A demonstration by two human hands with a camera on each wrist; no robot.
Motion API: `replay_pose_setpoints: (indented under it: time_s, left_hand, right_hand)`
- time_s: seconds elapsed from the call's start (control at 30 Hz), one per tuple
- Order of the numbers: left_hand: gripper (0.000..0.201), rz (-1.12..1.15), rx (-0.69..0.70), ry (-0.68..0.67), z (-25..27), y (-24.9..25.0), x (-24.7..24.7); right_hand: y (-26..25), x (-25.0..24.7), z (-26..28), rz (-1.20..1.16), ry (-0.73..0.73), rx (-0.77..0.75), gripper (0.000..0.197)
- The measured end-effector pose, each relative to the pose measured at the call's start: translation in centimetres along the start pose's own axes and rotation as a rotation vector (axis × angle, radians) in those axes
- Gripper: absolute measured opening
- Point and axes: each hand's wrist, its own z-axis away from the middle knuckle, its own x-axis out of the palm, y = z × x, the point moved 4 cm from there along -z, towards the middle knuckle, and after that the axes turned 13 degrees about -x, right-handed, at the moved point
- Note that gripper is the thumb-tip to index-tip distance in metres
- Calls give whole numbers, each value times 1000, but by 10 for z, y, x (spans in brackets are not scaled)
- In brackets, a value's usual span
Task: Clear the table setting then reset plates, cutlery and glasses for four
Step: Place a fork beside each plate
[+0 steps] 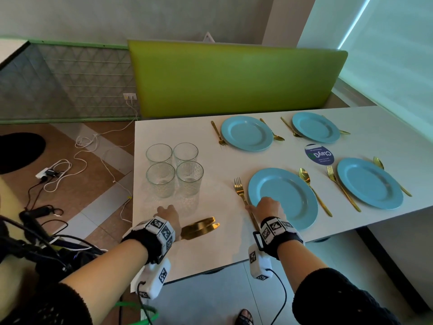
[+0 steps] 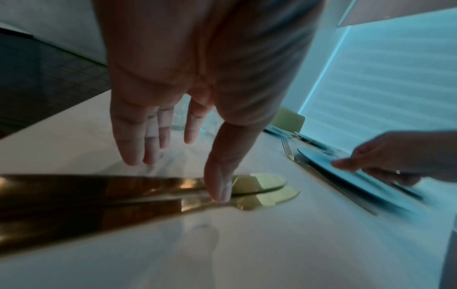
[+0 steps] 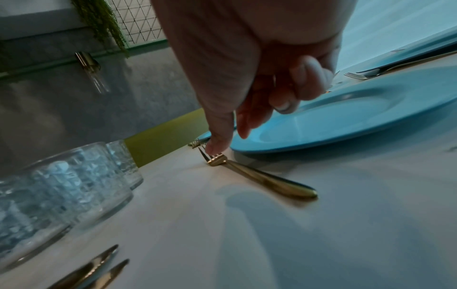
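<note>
Head view: the white table carries 4 blue plates; the nearest plate sits near the table's front edge. At its 9 o'clock lies a gold fork. 4 glasses cluster toward the table's left edge, with bare surface between them and the plate. 2 gold knives lie near the front edge.

Left wrist view: the left hand has straight, spread fingers, thumb resting on the knives.

Right wrist view: the right hand has most fingers curled, gripping nothing, with 1 fingertip on the fork beside the plate rim.
</note>
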Motion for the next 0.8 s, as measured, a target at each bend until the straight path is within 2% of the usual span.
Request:
replay_pose_setpoints:
  time_s: [0.23, 0.53, 0.7, 0.8]
  left_hand:
    - [34, -187, 222, 129, 2, -12, 25]
    - [35, -248, 299, 192, 0, -12, 28]
    - [32, -212, 304, 178, -1, -9, 27]
    - [33, -252, 325, 217, 0, -7, 31]
  right_hand:
    - [-2, 10, 22, -27, -46, -52, 43]
    - [-5, 20, 41, -56, -36, -98, 41]
    - [-8, 24, 44, -114, -50, -117, 35]
    - [-11, 30, 45, -130, -56, -151, 27]
